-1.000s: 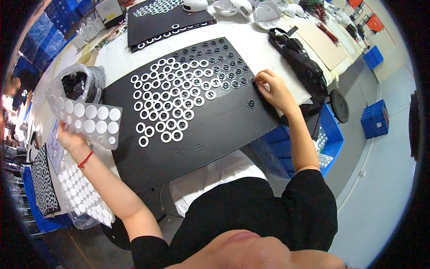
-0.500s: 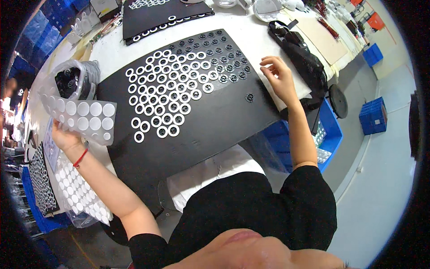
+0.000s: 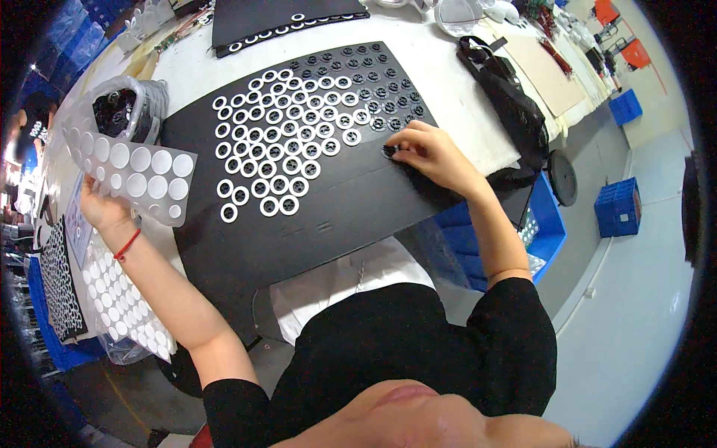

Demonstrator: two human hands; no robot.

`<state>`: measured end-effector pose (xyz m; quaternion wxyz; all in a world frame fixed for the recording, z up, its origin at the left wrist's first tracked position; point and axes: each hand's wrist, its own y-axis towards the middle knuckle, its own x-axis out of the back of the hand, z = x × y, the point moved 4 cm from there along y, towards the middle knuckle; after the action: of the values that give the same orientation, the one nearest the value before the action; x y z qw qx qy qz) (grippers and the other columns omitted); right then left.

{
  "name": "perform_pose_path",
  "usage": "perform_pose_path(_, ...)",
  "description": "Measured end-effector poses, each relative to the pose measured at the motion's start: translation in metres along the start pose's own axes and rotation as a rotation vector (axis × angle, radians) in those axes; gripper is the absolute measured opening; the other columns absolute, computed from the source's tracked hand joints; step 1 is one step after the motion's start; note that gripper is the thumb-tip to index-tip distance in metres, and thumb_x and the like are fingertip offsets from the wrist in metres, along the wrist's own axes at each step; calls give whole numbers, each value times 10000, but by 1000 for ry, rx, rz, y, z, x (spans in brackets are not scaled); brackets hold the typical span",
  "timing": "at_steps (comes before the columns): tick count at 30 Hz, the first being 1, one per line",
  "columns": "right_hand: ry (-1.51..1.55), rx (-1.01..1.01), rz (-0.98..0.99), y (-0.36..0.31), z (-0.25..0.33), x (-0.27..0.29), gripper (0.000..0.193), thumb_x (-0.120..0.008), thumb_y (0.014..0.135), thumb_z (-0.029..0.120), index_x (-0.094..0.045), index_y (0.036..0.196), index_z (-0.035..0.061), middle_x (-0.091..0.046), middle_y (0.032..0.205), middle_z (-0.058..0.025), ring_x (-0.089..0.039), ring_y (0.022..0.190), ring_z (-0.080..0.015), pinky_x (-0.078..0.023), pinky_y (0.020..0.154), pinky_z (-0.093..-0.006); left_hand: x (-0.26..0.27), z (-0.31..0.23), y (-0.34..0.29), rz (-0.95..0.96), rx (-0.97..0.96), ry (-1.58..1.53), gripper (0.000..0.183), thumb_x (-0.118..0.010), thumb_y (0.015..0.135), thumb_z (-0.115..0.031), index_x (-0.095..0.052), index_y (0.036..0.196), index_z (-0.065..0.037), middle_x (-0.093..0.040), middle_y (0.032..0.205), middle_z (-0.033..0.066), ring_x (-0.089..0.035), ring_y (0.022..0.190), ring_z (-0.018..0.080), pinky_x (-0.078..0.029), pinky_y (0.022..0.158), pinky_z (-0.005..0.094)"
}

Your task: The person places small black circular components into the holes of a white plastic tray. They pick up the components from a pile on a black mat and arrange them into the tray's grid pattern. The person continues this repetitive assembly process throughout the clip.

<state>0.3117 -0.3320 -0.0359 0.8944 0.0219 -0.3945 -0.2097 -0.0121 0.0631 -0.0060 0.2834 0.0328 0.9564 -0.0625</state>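
Right hand (image 3: 433,153) was pinched closed on small black part (image 3: 389,151), pressed to black mat (image 3: 336,209) beside rows of white rings (image 3: 287,142). Left hand (image 3: 104,209) gripped sheet of white discs (image 3: 134,168), raised clear of surface (image 3: 463,112). Judged best: part seated squarely in line with row, fingertips kept off neighbouring rings, sheet kept level.

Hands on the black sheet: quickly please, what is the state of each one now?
Left hand: closed, holding a clear sheet of round white stickers.
Right hand: fingertips pinched on a small black ring on the black sheet.
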Motion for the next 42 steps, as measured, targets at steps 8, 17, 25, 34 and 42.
perform_pose_path(8, -76, 43, -56, 25, 7, -16, 188, -621, 759, 65, -581, 938, 22, -507, 691, -91, -499, 611, -190, -416, 578, -297, 10, 4, 19, 125, 20, -68, 331, -373, 872, -183, -511, 1114, -4, -564, 1097, 148, -539, 1005, 295, -429, 878, 436)
perform_pose_path(17, 134, -122, -20, 28, 0, -5, 213, -625, 793, 106, -569, 987, 38, -470, 634, -2, -431, 590, -80, -372, 528, -244, -23, 12, -22, 247, 30, -36, 330, -394, 876, -181, -508, 1126, 2, -567, 1104, 151, -549, 1016, 285, -437, 893, 420)
perform_pose_path(25, 92, 0, -9, 53, 52, 13, 147, -618, 786, 44, -593, 927, 12, -499, 669, -1, -436, 588, -58, -361, 525, -204, -55, 28, -38, 403, 133, -208, 188, -477, 845, -194, -584, 934, -68, -611, 855, 44, -591, 809, 185, -497, 721, 322)
perform_pose_path(34, -18, 182, 135, 86, 91, 1, 102, -612, 779, 35, -603, 877, 7, -525, 686, -41, -466, 575, -101, -387, 526, -241, -23, 11, -15, 629, 230, -455, 266, -401, 873, -145, -523, 1041, 21, -582, 897, 96, -583, 747, 192, -503, 681, 330)
perform_pose_path(42, -59, 291, 201, 125, 124, -4, 105, -594, 806, 81, -599, 851, -13, -585, 720, -65, -508, 605, -98, -416, 543, -243, -38, -25, -38, 934, 568, -1329, 279, -423, 853, -33, -415, 1098, 100, -416, 728, 83, -460, 487, 139, -466, 409, 242)
